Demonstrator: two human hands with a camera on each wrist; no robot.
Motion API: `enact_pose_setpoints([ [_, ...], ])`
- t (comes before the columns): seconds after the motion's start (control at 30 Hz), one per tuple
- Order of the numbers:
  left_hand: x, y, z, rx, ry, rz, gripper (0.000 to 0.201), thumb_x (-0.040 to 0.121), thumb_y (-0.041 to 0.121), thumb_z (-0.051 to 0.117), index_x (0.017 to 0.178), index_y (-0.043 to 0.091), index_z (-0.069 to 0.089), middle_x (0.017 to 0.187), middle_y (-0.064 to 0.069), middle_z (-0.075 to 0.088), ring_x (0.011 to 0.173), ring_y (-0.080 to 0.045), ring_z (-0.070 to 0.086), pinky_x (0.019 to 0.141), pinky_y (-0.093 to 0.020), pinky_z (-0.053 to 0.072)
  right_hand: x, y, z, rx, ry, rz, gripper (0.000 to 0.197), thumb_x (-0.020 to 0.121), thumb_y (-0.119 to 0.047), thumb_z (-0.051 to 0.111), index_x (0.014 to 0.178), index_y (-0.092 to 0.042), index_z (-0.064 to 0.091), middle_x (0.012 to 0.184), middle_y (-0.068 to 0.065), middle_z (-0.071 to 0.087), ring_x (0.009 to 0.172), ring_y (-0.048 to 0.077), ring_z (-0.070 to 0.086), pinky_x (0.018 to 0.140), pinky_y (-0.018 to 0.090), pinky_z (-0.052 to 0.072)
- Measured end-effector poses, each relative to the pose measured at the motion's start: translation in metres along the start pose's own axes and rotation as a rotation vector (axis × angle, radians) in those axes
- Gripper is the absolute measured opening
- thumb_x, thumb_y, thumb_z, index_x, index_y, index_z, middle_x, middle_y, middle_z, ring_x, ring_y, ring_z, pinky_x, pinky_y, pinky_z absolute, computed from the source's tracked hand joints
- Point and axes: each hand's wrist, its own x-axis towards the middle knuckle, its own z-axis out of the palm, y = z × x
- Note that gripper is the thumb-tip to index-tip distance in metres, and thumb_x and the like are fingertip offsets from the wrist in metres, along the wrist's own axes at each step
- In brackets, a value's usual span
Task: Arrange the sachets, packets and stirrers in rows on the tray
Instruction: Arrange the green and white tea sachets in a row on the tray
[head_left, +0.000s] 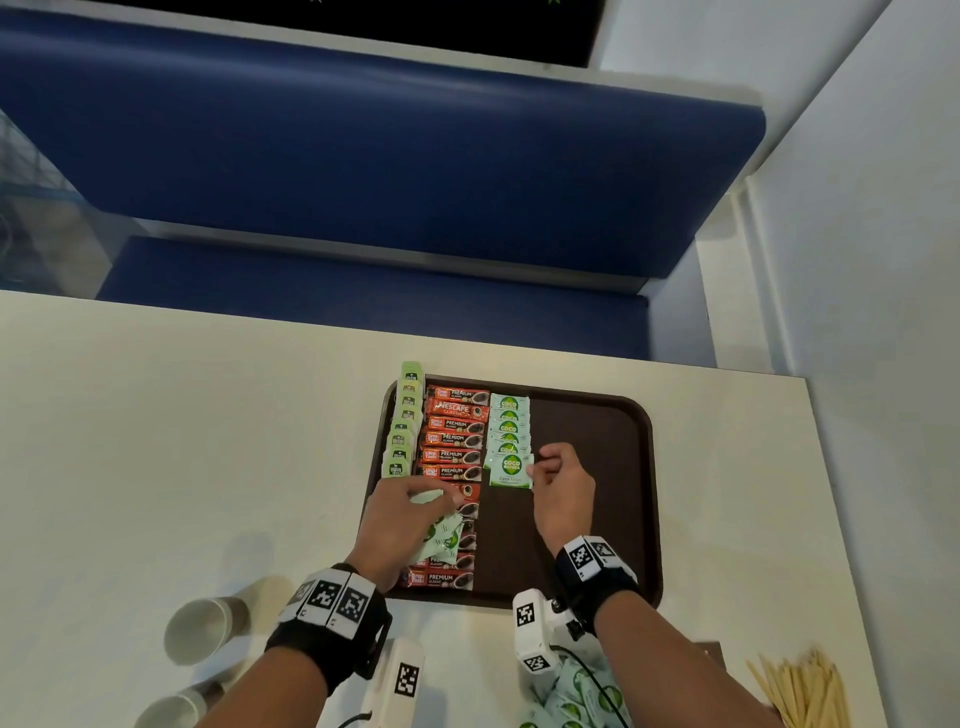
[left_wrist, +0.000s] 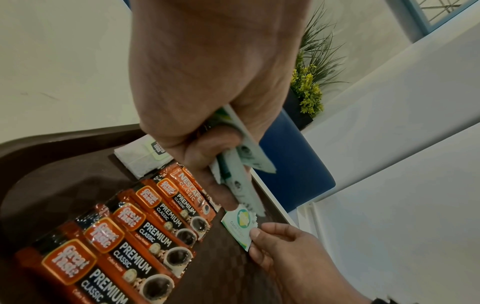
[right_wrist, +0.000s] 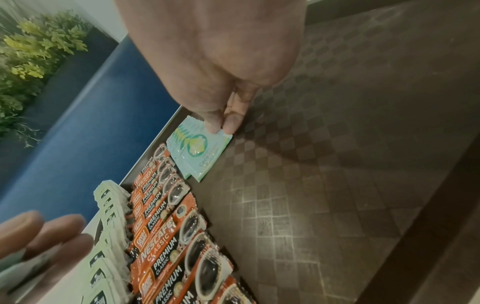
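Right hand (head_left: 563, 491) grip: thumb and forefinger pinch the right edge of one coco sugar sachet (head_left: 510, 471), mid-frame in the head view, laid at the near end of the sachet row (head_left: 509, 423). Edge pinch probably keeps the fingers off the row so the sachet can overlap its neighbour without shoving it.

Left hand (head_left: 402, 525) grip: curled round a small stack of the same pale-green sachets (head_left: 440, 535), hovering over the coffee packets (head_left: 453, 457) left of centre. Looks like a feed stock: left holds, right places.

Tray (head_left: 597, 426), centre frame, on the desk (head_left: 182, 415): tea bags (head_left: 402, 421) along its left edge, coffee packets next, sachets third. Right half of the tray is bare, likely kept for the stirrers (head_left: 802, 686), which sit off the tray at the lower right. More loose sachets (head_left: 569, 696) lie bottom centre, near the right wrist. Two paper cups (head_left: 205, 629) lie at the lower left.

Judgement: sachet row partly filled, stirrers not started.
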Motion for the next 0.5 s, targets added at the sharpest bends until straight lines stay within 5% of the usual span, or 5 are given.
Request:
enact_pose_setpoints([
  [0.27, 0.0020, -0.0016, -0.0027, 0.003, 0.002, 0.004, 0.008, 0.089, 0.024, 0.088, 0.088, 0.032, 0.087, 0.097, 0.010, 0.084, 0.103, -0.017, 0.078, 0.103, -0.052, 0.059, -0.0028, -0.0019, 0.0008, -0.010, 0.006, 0.009, 0.024, 0.097, -0.006, 0.072, 0.117, -0.014, 0.064, 0.094, -0.004, 0.069, 0.085, 0.006, 0.067, 0.071, 0.013, 0.048],
  [0.5, 0.0016, 0.0001, -0.0019, -0.014, -0.005, -0.010, 0.009, 0.090, 0.022, 0.087, 0.088, 0.031, 0.087, 0.097, 0.008, 0.084, 0.102, -0.018, 0.079, 0.101, -0.052, 0.061, -0.0071, -0.0032, 0.0029, -0.017, 0.008, 0.010, 0.023, 0.096, -0.008, 0.073, 0.117, -0.015, 0.064, 0.096, -0.002, 0.070, 0.085, 0.008, 0.068, 0.071, 0.015, 0.051],
])
